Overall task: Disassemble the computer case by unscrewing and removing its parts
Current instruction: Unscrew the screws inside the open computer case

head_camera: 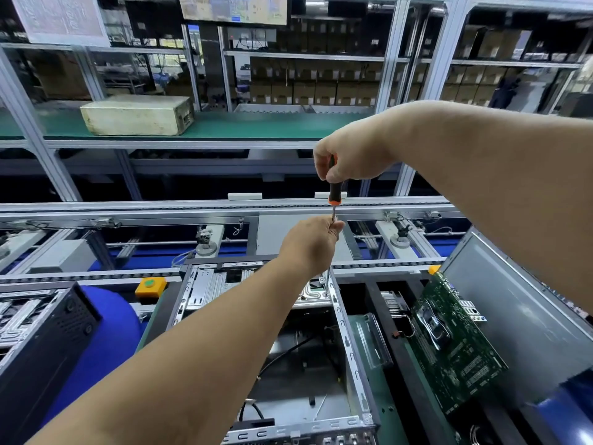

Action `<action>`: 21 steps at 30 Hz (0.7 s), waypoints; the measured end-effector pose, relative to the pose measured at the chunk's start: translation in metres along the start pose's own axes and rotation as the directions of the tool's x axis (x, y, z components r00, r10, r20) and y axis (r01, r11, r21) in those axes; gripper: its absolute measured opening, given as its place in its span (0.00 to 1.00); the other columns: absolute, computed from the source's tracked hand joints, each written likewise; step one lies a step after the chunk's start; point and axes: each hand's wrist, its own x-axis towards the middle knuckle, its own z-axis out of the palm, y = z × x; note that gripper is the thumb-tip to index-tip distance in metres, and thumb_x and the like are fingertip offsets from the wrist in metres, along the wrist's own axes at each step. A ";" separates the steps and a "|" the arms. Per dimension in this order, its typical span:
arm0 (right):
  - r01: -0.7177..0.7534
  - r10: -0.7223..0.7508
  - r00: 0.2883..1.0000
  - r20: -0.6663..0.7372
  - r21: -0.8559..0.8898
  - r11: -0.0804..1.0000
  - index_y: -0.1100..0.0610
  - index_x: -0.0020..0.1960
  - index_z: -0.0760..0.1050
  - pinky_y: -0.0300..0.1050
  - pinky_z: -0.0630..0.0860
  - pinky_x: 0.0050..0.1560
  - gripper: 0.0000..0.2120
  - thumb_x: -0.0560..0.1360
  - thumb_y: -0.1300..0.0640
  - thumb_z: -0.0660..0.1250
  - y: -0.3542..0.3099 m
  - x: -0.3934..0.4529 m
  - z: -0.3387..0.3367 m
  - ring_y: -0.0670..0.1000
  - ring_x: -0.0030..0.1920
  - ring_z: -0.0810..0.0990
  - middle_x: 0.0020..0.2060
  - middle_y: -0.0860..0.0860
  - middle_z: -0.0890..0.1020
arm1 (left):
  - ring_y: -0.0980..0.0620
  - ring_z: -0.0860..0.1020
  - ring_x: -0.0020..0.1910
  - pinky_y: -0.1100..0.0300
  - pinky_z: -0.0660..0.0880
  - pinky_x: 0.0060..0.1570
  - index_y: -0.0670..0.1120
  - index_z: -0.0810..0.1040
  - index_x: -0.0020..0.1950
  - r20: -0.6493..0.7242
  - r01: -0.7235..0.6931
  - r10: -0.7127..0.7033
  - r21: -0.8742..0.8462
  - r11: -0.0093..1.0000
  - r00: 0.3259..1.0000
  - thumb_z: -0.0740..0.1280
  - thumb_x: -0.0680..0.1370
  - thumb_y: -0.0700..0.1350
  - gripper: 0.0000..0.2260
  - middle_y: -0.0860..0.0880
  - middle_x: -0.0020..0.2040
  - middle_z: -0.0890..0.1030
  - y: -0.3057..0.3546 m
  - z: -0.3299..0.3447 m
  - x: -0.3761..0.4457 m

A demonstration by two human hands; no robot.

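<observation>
An open metal computer case lies in front of me with its side panel off, loose cables showing inside. A screwdriver with a black and orange handle stands upright over the case's far right corner. My right hand grips the top of the handle. Lower down, my left hand pinches the metal shaft between its fingertips. The tip reaches the drive cage area at the far end, partly hidden behind my left hand.
A green motherboard leans against a grey side panel on the right. Another black case sits on the left beside a blue drum. A conveyor rail runs behind, with a yellow-green button box and a beige box on the shelf.
</observation>
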 end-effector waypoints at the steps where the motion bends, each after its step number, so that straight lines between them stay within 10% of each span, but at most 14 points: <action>1: -0.018 0.018 1.000 -0.022 -0.008 1.000 0.45 0.58 0.75 0.49 0.73 0.45 0.10 0.82 0.42 0.62 -0.001 0.002 0.002 0.49 0.47 0.78 0.49 0.46 0.79 | 0.48 0.80 0.53 0.52 0.75 0.51 0.53 0.80 0.57 -0.008 0.001 -0.001 0.003 1.000 1.000 0.57 0.88 0.56 0.14 0.52 0.54 0.84 0.000 0.001 0.000; 7: -0.183 0.139 0.966 -0.218 -0.195 0.964 0.54 0.41 0.71 0.47 0.63 0.34 0.25 0.85 0.37 0.50 -0.010 0.003 0.010 0.51 0.38 0.72 0.40 0.50 0.74 | 0.52 0.75 0.36 0.58 0.64 0.32 0.54 0.72 0.44 -0.108 -0.012 0.018 0.057 0.998 0.994 0.57 0.87 0.57 0.15 0.55 0.36 0.77 0.000 0.007 -0.002; 21: -0.047 0.045 0.997 0.066 0.028 0.999 0.50 0.61 0.72 0.49 0.76 0.39 0.07 0.85 0.55 0.59 0.000 0.001 -0.006 0.54 0.41 0.78 0.48 0.55 0.82 | 0.46 0.73 0.36 0.53 0.63 0.33 0.52 0.66 0.38 -0.132 0.007 -0.001 0.049 0.999 0.991 0.58 0.87 0.58 0.19 0.54 0.33 0.74 0.005 0.010 -0.002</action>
